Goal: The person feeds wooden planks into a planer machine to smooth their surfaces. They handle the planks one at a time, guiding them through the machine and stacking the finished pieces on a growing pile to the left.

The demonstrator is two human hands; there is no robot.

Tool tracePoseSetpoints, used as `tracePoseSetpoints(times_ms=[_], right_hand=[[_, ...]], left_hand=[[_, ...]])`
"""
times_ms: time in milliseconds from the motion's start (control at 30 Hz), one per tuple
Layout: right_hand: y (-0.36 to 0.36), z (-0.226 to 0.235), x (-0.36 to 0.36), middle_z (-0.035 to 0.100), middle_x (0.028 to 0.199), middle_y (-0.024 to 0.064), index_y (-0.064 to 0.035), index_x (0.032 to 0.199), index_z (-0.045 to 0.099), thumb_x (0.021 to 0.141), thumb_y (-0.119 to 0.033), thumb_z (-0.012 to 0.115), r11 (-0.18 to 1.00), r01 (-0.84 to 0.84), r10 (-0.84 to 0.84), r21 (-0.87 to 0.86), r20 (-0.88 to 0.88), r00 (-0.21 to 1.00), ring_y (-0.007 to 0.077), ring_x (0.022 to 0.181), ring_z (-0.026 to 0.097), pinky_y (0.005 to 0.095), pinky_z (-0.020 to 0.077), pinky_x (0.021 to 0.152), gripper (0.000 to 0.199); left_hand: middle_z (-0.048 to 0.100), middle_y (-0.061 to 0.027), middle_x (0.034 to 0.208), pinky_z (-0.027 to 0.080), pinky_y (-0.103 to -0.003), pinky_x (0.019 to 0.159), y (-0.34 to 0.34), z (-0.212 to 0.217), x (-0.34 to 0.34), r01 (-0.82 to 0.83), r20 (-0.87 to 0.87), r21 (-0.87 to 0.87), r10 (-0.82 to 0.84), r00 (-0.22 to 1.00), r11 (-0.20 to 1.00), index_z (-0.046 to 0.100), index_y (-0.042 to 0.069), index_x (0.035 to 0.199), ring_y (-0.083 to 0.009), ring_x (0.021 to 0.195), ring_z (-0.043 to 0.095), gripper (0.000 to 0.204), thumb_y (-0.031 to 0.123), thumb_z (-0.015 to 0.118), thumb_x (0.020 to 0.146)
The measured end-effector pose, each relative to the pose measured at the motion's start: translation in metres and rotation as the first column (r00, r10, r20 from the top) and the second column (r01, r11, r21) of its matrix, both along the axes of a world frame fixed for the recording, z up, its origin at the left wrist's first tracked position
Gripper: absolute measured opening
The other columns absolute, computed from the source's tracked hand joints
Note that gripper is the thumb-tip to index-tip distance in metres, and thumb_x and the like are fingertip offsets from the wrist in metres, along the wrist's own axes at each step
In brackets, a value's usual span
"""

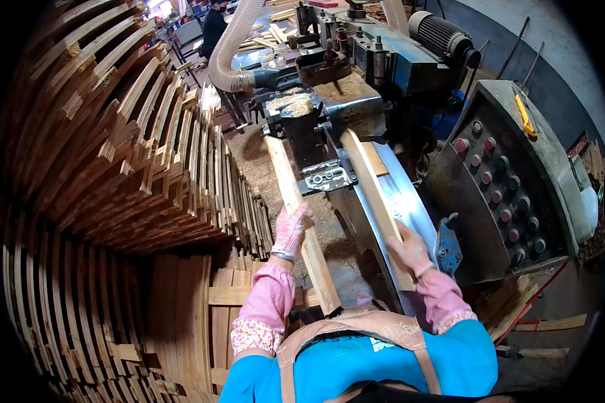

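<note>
1. Left hand (291, 232), closed around the left plank (318, 272), which slants beside the machine; fingertips hard to make out.
2. Right hand (411, 250), partly curled, gripping the right plank (377, 201) along the metal bed (405, 196); some fingers hidden.

From where I stand, I see a bright blue shirt (346, 363) with white lettering (383, 344), a tan apron (364, 320) with straps (287, 377), and pink striped sleeves (271, 295) with speckled elbow trim (257, 334).
</note>
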State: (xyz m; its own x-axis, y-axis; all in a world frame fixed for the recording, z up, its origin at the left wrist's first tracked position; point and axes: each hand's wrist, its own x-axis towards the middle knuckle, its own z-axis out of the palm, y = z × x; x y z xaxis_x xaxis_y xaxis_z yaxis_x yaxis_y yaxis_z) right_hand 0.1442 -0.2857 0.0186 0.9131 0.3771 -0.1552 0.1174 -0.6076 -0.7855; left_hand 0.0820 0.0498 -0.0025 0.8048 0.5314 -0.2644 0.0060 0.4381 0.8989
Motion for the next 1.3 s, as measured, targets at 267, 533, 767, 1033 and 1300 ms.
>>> tracePoseSetpoints(times_ms=[267, 533, 767, 1033, 1300], right_hand=[[-0.020, -0.104, 0.046, 0.066, 0.119, 0.0086, -0.0227, 0.122, 0.070, 0.088, -0.024, 0.075, 0.893, 0.159, 0.177, -0.421, 0.653, 0.736, 0.0377, 0.108, 0.063, 0.0523, 0.0548, 0.085, 0.034], [0.081, -0.117, 0.160, 0.067, 0.120, 0.0068, -0.0221, 0.116, 0.073, 0.094, -0.025, 0.071, 0.837, 0.212, 0.170, -0.505, 0.607, 0.776, 0.0354, 0.106, 0.065, 0.0491, 0.0562, 0.087, 0.022], [0.190, -0.061, 0.020, 0.071, 0.133, 0.0100, -0.0038, 0.145, 0.063, 0.097, -0.023, 0.078, 0.744, -0.391, 0.523, 0.541, -0.107, 0.846, 0.0195, 0.120, 0.065, 0.0353, 0.0513, 0.106, 0.054], [0.038, -0.051, 0.020, 0.078, 0.118, 0.0132, 0.0000, 0.140, 0.066, 0.095, -0.024, 0.074, 0.931, -0.084, 0.136, 0.354, -0.123, 0.983, 0.0231, 0.108, 0.071, 0.0359, 0.0542, 0.100, 0.051], [-0.050, -0.093, 0.013, 0.065, 0.116, 0.0113, -0.0143, 0.115, 0.067, 0.086, -0.019, 0.077, 0.898, 0.070, 0.218, -0.435, 0.577, 0.787, 0.0399, 0.103, 0.062, 0.0517, 0.0512, 0.090, 0.031]], left_hand=[[0.068, -0.0083, 0.087, 0.060, -0.038, 0.063, 0.037, -0.033, -0.027, -0.127, -0.125, 0.062, 0.134, 0.983, 0.990, 0.061, 0.003, 0.119, -0.0209, 0.072, 0.068, 0.028, 0.018, 0.075, 0.100], [0.065, -0.0030, 0.083, 0.050, -0.032, 0.066, 0.040, -0.027, -0.055, -0.274, -0.138, 0.236, 0.311, 0.940, 0.932, 0.063, 0.003, 0.117, -0.0139, 0.072, 0.058, 0.024, 0.019, 0.068, 0.100], [0.068, -0.0122, 0.093, 0.053, -0.039, 0.081, 0.039, -0.027, -0.041, -0.150, -0.187, 0.553, 0.298, 0.936, 0.819, 0.064, 0.001, 0.120, -0.0255, 0.085, 0.063, 0.037, 0.034, 0.066, 0.106], [0.056, -0.0248, 0.153, 0.039, -0.047, 0.123, 0.096, -0.012, -0.237, 0.218, -0.157, 0.974, 0.516, 0.842, -0.058, 0.048, -0.003, 0.156, -0.0397, 0.143, 0.052, 0.083, 0.013, 0.077, 0.080], [0.041, -0.0281, 0.164, 0.034, -0.049, 0.127, 0.095, -0.043, -0.449, 0.778, -0.654, 0.534, 0.744, 0.133, 0.331, 0.020, 0.003, 0.168, -0.0425, 0.150, 0.044, 0.106, 0.015, 0.077, 0.080]])
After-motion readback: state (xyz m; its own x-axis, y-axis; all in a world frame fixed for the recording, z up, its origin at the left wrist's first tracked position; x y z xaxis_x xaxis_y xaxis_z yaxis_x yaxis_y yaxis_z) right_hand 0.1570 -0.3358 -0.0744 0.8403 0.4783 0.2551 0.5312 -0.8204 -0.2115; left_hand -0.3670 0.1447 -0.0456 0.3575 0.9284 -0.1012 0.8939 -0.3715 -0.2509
